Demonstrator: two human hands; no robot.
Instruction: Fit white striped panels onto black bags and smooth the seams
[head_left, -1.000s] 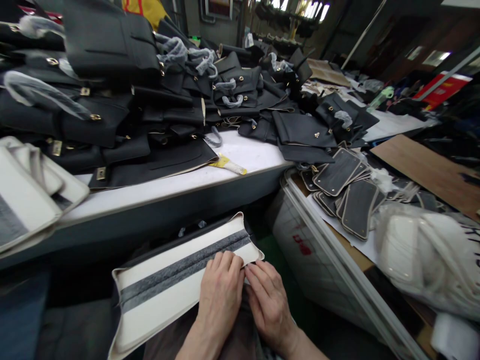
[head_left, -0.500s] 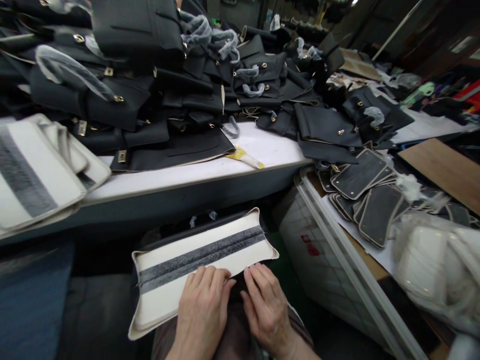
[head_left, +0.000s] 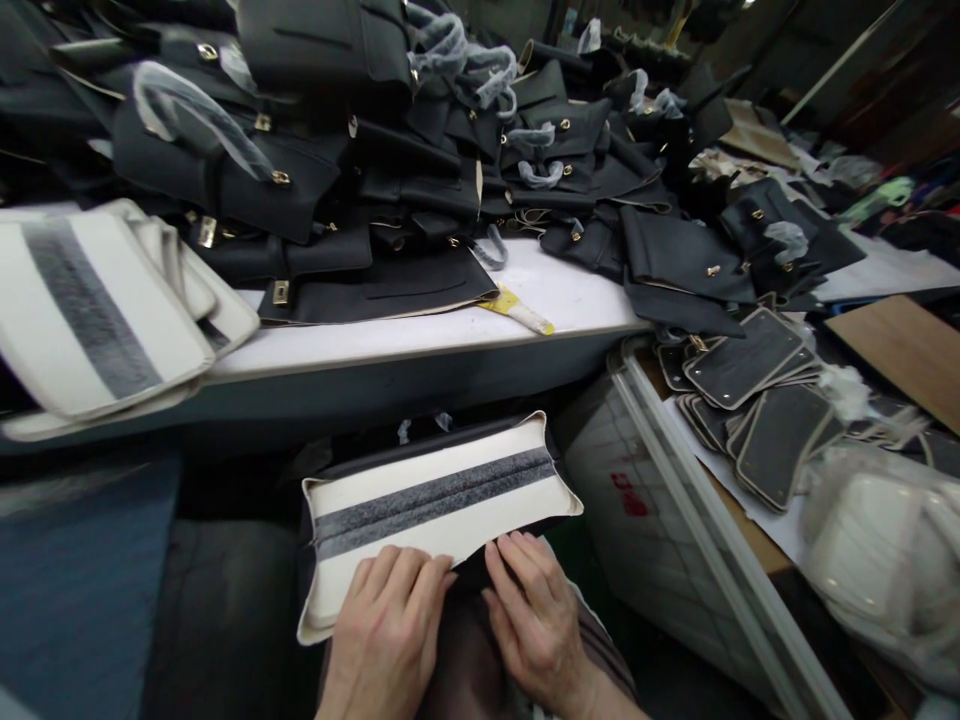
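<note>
White panel [head_left: 441, 500] extends beyond your left hand [head_left: 394, 615], clamped on its near edge. Your right hand [head_left: 536, 610] touches it, grip unclear.

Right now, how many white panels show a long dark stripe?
2: one panel with the left hand and right hand at its near edge, and another panel on the stack at the picture's left. More may be hidden there; a dark patch peeks out underneath.

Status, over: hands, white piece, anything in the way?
Left hand and right hand at near edge of white piece, grip unclear. Dark stripe faces up, running lengthwise. Hands hide part of that edge; black bags heaped on table beyond.
</note>
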